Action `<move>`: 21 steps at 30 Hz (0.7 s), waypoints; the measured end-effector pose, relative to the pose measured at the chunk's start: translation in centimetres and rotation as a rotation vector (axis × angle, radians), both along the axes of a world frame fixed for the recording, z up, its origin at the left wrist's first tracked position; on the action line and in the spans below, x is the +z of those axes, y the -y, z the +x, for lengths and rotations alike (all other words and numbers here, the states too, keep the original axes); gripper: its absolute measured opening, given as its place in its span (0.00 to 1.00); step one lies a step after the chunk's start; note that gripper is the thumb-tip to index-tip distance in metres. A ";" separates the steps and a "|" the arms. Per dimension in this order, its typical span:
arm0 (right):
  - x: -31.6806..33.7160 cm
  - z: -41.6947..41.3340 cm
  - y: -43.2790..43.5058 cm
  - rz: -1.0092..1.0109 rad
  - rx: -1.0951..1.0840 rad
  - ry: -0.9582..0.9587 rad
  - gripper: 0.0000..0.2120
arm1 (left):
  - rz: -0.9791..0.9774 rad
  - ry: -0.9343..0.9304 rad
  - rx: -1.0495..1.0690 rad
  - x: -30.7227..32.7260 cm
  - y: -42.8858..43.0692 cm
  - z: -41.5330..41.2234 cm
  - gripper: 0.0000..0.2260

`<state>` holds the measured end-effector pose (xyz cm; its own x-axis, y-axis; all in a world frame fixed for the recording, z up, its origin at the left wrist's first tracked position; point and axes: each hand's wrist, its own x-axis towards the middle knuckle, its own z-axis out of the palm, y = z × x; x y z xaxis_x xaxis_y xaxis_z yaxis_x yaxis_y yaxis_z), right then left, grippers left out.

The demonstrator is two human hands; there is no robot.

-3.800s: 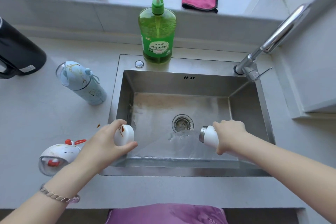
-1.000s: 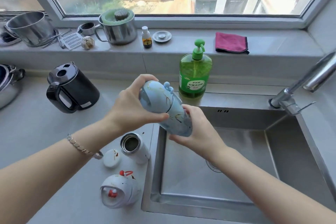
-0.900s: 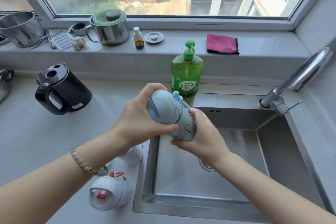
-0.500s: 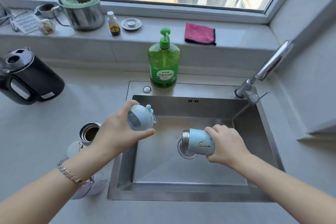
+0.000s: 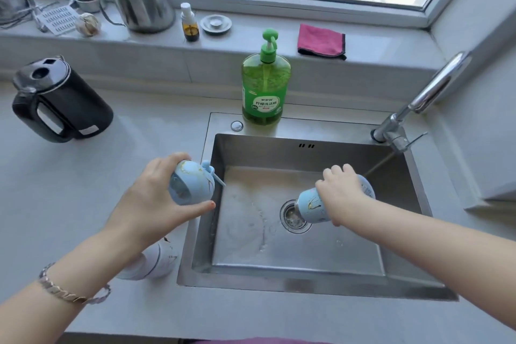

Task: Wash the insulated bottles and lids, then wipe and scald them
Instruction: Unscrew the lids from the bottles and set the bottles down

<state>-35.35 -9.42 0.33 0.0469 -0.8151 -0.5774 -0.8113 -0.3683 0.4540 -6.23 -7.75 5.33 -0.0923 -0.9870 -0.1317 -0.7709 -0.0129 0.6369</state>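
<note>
My left hand (image 5: 150, 201) grips the light-blue domed lid (image 5: 191, 183) at the sink's left rim. My right hand (image 5: 342, 193) holds the light-blue bottle body (image 5: 311, 205) over the sink (image 5: 304, 282), tipped with its open mouth pointing down and left towards the drain (image 5: 293, 213). A white bottle (image 5: 156, 258) stands on the counter left of the sink, mostly hidden under my left forearm. Wet streaks lie on the sink floor.
A green dish-soap pump bottle (image 5: 265, 86) stands behind the sink. The tap (image 5: 418, 103) rises at the right rear corner. A black kettle (image 5: 58, 100) sits on the left counter. A pink cloth (image 5: 321, 40), a steel pot (image 5: 142, 3) and small items line the sill.
The lid came off the blue bottle. My left hand carried the lid left to the sink's rim; my right hand tipped the bottle further, mouth towards the drain.
</note>
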 end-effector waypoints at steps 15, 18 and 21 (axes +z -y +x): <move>-3.9 4.6 1.2 -0.258 -0.661 0.920 0.29 | -0.137 0.146 0.220 -0.9 9.7 8.5 0.32; -4.6 9.4 3.4 -0.291 -0.820 1.388 0.29 | -0.048 0.253 0.212 -4.1 13.0 10.2 0.32; -6.0 15.3 5.9 -0.289 -0.858 1.590 0.32 | 0.071 0.307 0.135 -7.8 14.9 10.7 0.32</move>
